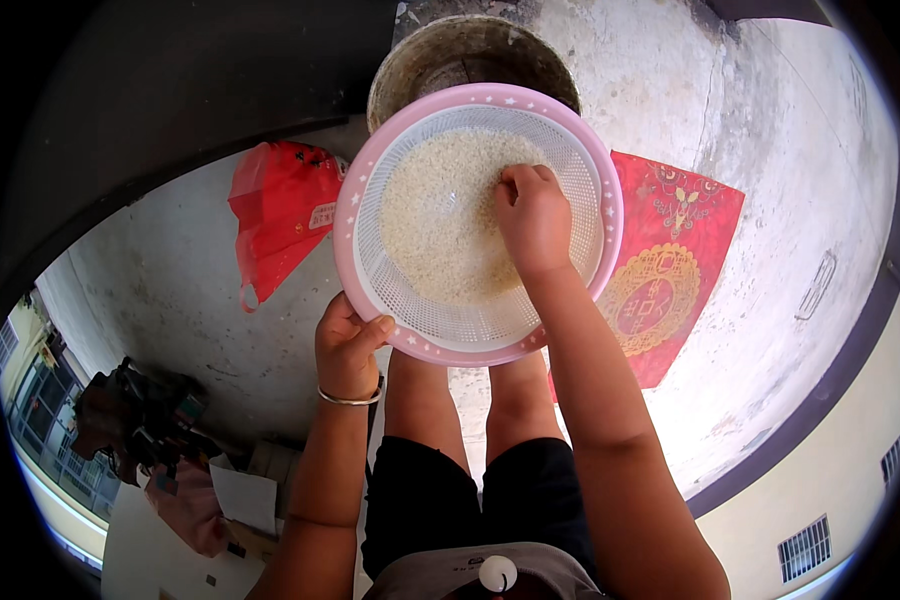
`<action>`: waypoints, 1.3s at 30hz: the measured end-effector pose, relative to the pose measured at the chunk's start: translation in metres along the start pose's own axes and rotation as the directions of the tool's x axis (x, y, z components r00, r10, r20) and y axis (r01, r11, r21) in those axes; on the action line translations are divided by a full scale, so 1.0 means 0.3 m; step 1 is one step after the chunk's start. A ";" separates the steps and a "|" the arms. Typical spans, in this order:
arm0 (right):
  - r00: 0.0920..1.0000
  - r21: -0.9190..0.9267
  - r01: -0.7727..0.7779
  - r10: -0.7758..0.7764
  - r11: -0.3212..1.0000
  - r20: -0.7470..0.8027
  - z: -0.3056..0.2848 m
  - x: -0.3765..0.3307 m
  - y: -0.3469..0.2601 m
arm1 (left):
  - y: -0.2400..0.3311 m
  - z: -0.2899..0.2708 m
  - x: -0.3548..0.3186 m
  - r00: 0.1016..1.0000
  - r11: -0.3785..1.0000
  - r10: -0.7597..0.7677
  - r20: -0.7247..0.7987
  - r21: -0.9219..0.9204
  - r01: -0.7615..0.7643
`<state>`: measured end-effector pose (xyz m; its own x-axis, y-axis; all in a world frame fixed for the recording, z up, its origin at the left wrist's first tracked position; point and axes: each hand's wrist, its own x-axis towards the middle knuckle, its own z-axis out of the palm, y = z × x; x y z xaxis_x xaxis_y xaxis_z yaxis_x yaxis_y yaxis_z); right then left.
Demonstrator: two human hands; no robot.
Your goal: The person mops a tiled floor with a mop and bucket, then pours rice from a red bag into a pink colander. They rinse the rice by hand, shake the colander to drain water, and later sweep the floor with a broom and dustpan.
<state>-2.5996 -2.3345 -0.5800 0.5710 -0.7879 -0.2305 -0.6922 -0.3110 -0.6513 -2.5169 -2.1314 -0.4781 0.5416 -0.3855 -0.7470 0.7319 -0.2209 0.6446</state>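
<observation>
A round pink colander (610,215) with a white mesh basket holds a heap of white rice (435,215). My left hand (348,345), with a metal bangle at the wrist, grips the colander's near-left rim, thumb on top. My right hand (533,215) is down inside the colander with its fingers curled into the rice on the right side. The colander is held above a worn metal bucket (450,55), which it partly hides.
A red plastic bag (280,205) lies on the concrete floor to the left. A red mat with gold patterns (675,255) lies to the right. My bare legs show below the colander. Clutter and papers (190,460) sit at the lower left.
</observation>
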 end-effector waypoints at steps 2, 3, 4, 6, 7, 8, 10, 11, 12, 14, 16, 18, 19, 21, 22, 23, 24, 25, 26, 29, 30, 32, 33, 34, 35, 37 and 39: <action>1.000 0.033 0.018 -0.018 0.999 -0.001 0.003 -0.001 0.019 | -0.003 -0.003 0.004 1.000 1.000 -0.010 0.003 0.000 0.010; 1.000 0.102 -0.022 0.021 0.995 0.011 -0.002 -0.002 0.026 | -0.003 -0.003 0.005 1.000 1.000 -0.014 -0.004 -0.004 0.014; 0.998 0.170 -0.063 0.060 0.983 0.026 -0.011 -0.004 0.035 | -0.002 0.000 0.006 1.000 1.000 -0.018 -0.012 -0.008 0.018; 0.971 0.348 -0.235 0.201 0.907 0.132 -0.048 -0.005 0.046 | -0.003 -0.002 0.009 1.000 1.000 -0.021 -0.020 -0.013 0.021; 0.929 0.441 -0.365 0.287 0.820 0.235 -0.083 0.001 0.034 | -0.003 -0.010 0.009 1.000 1.000 -0.019 -0.024 -0.014 0.019; 0.870 0.511 -0.489 0.353 0.707 0.344 -0.106 0.001 0.028 | -0.004 -0.017 0.008 0.999 1.000 -0.017 -0.029 -0.016 0.017; 0.845 0.703 -0.534 0.321 0.470 0.427 -0.139 -0.007 0.035 | -0.004 -0.013 0.009 0.999 1.000 -0.005 -0.041 -0.014 0.004; 0.835 0.770 -0.545 0.294 0.331 0.465 -0.150 -0.010 0.040 | -0.004 -0.013 0.009 0.999 1.000 0.001 -0.047 -0.013 -0.002; 0.820 0.771 -0.568 0.278 0.288 0.501 -0.157 -0.013 0.051 | -0.004 -0.013 0.010 0.999 1.000 0.003 -0.042 -0.010 -0.004; 0.803 0.783 -0.587 0.270 0.207 0.531 -0.157 -0.018 0.049 | -0.004 -0.017 0.011 0.999 1.000 0.007 -0.033 -0.005 -0.007; 0.791 0.786 -0.599 0.263 0.152 0.552 -0.146 -0.020 0.047 | -0.001 -0.022 0.014 0.999 1.000 0.009 -0.038 0.004 -0.009; 0.784 0.785 -0.607 0.260 0.128 0.564 -0.134 -0.022 0.048 | 0.001 -0.027 0.015 0.999 1.000 0.005 -0.038 0.010 -0.005; 0.809 0.743 -0.587 0.270 0.323 0.522 -0.136 -0.026 0.042 | 0.000 -0.031 0.016 0.999 1.000 0.000 -0.037 0.011 0.000; 0.860 0.566 -0.488 0.258 0.664 0.440 -0.151 -0.047 0.014 | -0.003 -0.045 0.019 0.999 1.000 -0.006 -0.036 0.010 0.006; 0.872 0.484 -0.446 0.243 0.753 0.425 -0.162 -0.057 -0.009 | -0.005 -0.055 0.021 0.999 1.000 -0.007 -0.038 0.008 0.008; 0.883 0.395 -0.396 0.226 0.829 0.412 -0.178 -0.067 -0.036 | -0.004 -0.061 0.023 0.999 1.000 -0.008 -0.039 0.006 0.008; 0.894 0.295 -0.339 0.209 0.893 0.396 -0.199 -0.078 -0.052 | -0.002 -0.055 0.026 0.998 1.000 -0.016 -0.064 -0.019 0.015; 0.971 0.252 -0.164 0.111 0.954 0.211 -0.214 -0.093 -0.041 | 0.001 -0.048 0.031 0.996 0.999 -0.024 -0.089 -0.045 0.020; 1.000 0.172 0.007 -0.012 0.985 0.028 -0.233 -0.109 -0.015 | 0.005 -0.041 0.035 0.993 0.997 -0.032 -0.113 -0.071 0.024; 0.961 0.011 0.108 -0.101 0.994 -0.258 -0.282 -0.125 0.002 | -0.004 -0.097 0.052 0.999 0.991 -0.029 -0.037 -0.131 0.024; 0.974 0.272 -0.044 0.101 0.961 -0.201 -0.287 -0.131 0.006 | 0.003 -0.079 0.062 0.999 0.989 -0.031 -0.020 -0.144 0.028; 0.919 0.680 -0.332 0.388 0.654 0.076 -0.273 -0.152 0.031 | 0.033 -0.022 0.088 0.999 0.986 -0.032 0.019 -0.161 0.035; 0.860 0.786 -0.453 0.440 0.422 0.259 -0.269 -0.168 0.060 | 0.043 0.003 0.099 0.998 0.989 -0.028 0.053 -0.141 0.036; 0.783 0.815 -0.557 0.424 0.156 0.454 -0.273 -0.170 0.065 | 0.040 0.019 0.102 0.997 0.992 -0.019 0.073 -0.120 0.028; 0.791 0.821 -0.544 0.433 0.174 0.432 -0.290 -0.161 0.061 | 0.047 0.029 0.105 0.996 0.995 -0.011 0.094 -0.098 0.020; 0.801 0.830 -0.519 0.455 0.205 0.389 -0.340 -0.141 0.040 | 0.107 0.029 0.140 0.975 0.998 0.036 0.218 -0.050 -0.026; 0.811 0.815 -0.513 0.462 0.269 0.358 -0.399 -0.114 0.040 | 0.174 0.028 0.208 0.942 0.991 0.136 0.306 -0.060 -0.123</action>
<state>-2.6804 -2.3749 -0.4934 0.3010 -0.5931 -0.7467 -0.1194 0.7534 -0.6466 -2.4484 -2.1743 -0.4898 0.4834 -0.6671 -0.5669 0.6833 -0.1174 0.7207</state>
